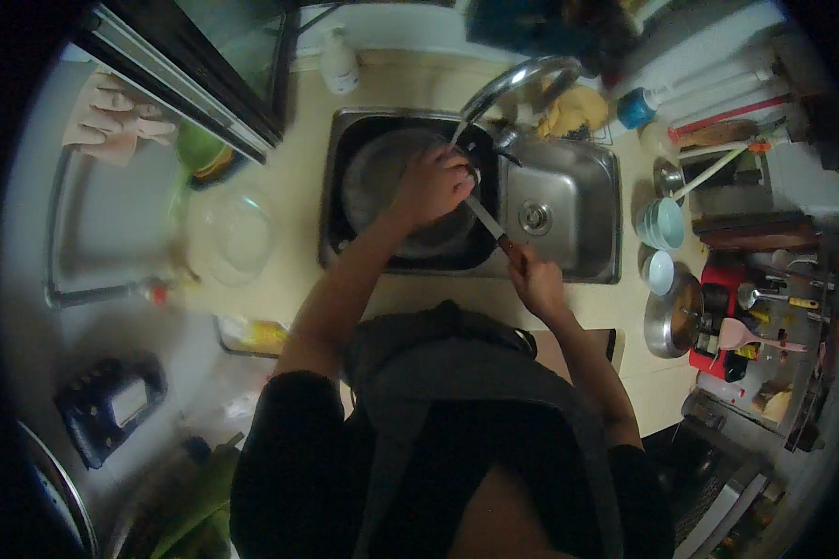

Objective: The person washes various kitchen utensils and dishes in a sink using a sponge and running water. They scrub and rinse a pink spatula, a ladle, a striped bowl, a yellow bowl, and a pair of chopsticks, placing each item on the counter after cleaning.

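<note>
My right hand (pixel 537 279) is closed on the brown handle of a knife (pixel 486 218), whose blade slants up and left over the sink. At the blade's far end is my left hand (pixel 440 180), its fingers bent around the blade or something small there; what lies between them is hidden. Both hands are above a round pan or basin (pixel 377 175), which sits in a black tub (pixel 488 244) in the left bowl of a steel sink (pixel 608 269). From a curved chrome faucet (pixel 510 80), a thin stream, apparently water, falls by my left hand.
A pump bottle (pixel 339 66) stands behind the sink. To the left are a clear bowl (pixel 238 237) and pink rubber gloves (pixel 112 119). On the right are stacked pale-blue bowls (pixel 668 223), a metal pan (pixel 661 314) and a pink spatula (pixel 737 335). A yellow cloth (pixel 580 112) lies by the faucet.
</note>
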`<state>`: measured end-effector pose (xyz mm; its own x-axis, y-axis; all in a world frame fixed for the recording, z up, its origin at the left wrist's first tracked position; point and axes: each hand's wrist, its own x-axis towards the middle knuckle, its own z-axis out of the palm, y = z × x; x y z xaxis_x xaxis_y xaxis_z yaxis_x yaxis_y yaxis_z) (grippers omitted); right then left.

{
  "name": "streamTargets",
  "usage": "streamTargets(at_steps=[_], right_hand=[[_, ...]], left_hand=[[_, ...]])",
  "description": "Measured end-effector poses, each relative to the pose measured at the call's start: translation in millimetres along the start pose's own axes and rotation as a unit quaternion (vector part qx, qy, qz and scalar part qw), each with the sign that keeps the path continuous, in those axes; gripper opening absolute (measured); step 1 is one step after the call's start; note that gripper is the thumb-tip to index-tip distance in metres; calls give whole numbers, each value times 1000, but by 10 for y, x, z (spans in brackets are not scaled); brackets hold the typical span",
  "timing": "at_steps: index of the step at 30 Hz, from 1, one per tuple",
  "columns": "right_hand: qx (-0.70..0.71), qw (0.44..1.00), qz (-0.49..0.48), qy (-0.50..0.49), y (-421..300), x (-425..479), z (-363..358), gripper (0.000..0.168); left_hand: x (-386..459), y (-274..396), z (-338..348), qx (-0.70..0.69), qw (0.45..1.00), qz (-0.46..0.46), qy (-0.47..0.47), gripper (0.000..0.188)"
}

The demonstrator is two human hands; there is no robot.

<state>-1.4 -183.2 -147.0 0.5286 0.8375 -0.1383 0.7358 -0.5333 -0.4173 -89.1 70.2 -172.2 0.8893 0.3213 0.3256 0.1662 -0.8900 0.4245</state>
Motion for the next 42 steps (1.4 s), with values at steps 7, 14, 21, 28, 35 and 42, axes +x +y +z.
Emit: streamTargets(at_steps=[7, 14, 21, 28, 35, 42], right_hand=[[42, 999, 10, 22, -7, -147, 75, 22], [21, 998, 51, -3, 38, -6, 170, 30], [10, 997, 63, -49, -132, 113, 0, 33], [13, 1000, -10, -22, -253, 110, -103, 31], [-84, 995, 20, -42, -329, 367, 292, 39], [-15, 1000, 7, 3, -302, 682, 445, 41]], left_hand=[[247, -542, 223, -248, 941, -217, -83, 27], [-38, -436, 649, -74, 977, -129, 152, 19], [83, 0, 234, -23, 994, -78, 74, 13], [237, -1073, 717, -270, 922, -278, -16, 20], [285, -284, 986, -685, 465, -526, 195, 32], [29, 105, 792, -450, 772, -446, 56, 42]])
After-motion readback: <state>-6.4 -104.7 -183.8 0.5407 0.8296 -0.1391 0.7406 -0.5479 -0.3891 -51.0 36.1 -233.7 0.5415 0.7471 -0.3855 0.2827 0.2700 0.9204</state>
